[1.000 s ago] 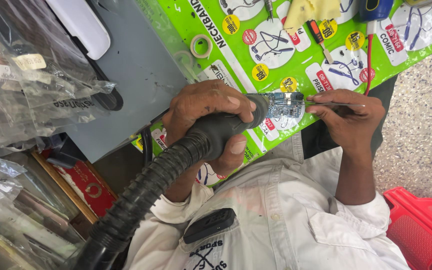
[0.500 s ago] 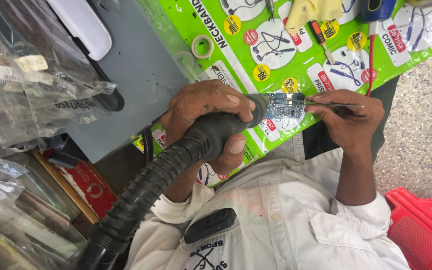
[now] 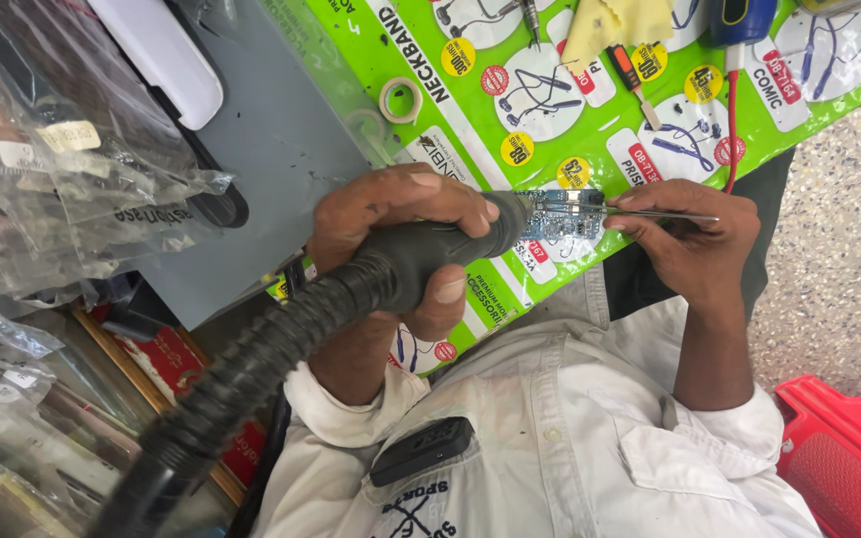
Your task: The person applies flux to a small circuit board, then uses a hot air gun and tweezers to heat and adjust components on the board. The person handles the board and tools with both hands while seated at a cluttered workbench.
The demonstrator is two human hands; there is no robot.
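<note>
On green mat, small blue circuit board (image 3: 562, 213), densely populated, tweezers (image 3: 662, 213) touching

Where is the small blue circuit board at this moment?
In the head view, the blue circuit board lies on the green printed mat, between the left hand and the right hand.

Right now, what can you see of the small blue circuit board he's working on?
The circuit board is a small blue rectangle, densely dotted with tiny silvery and dark components. It lies flat on the green printed sheet near the table's front edge. The nozzle of the black hot-air handle, gripped in the left hand, covers its left end. From the right, thin metal tweezers held in the right hand reach its right edge. Whether the tips touch it is unclear.
</note>
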